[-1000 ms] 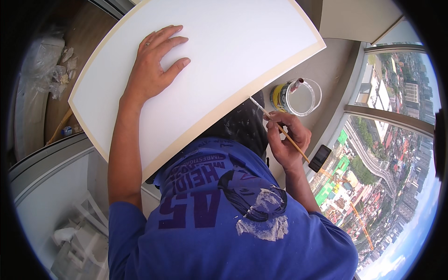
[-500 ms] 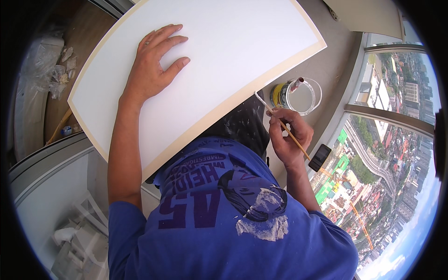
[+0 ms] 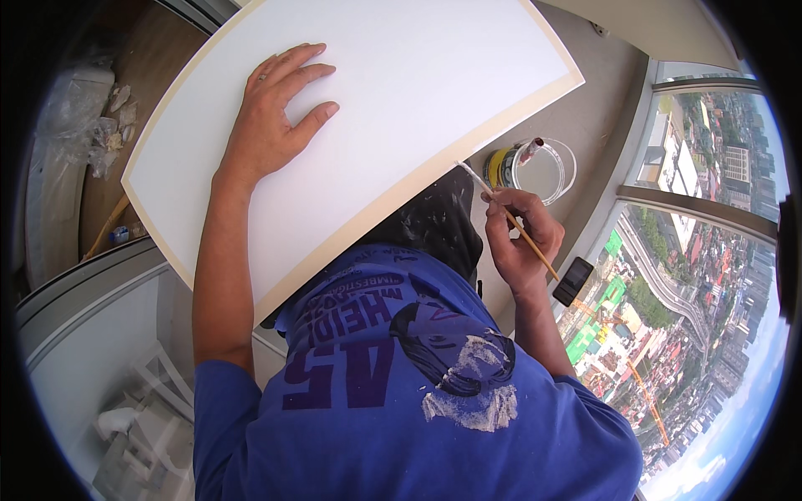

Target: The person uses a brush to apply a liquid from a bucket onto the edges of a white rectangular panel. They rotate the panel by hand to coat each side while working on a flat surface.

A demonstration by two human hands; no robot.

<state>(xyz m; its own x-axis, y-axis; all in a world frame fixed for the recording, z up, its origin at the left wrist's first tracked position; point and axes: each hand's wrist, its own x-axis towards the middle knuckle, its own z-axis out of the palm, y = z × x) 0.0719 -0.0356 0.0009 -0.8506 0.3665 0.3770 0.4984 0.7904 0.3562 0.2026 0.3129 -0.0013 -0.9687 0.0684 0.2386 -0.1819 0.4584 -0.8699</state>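
I record the left forearm reaching up across the white panel (image 3: 401, 92), which overhangs the lap; the left hand (image 3: 274, 121) rests on it, fingers loosely spread. The right hand (image 3: 525, 234), bent inward, pinches a thin brush (image 3: 474, 177), white tip at the panel's edge, contact unconfirmed. Paint bucket (image 3: 501, 169) stands just beyond; phone (image 3: 573, 281) near the right wrist.

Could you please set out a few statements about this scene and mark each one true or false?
1. The right hand holds a thin brush. True.
2. The left hand also holds the brush. False: that hand lies palm down on the white panel.
3. The bucket sits on top of the panel. False: it is off the panel, near the right hand.
4. The brush's whitened tip is at the panel's edge. True.
5. The blue shirt is spotless. False: pale smears mark its front.
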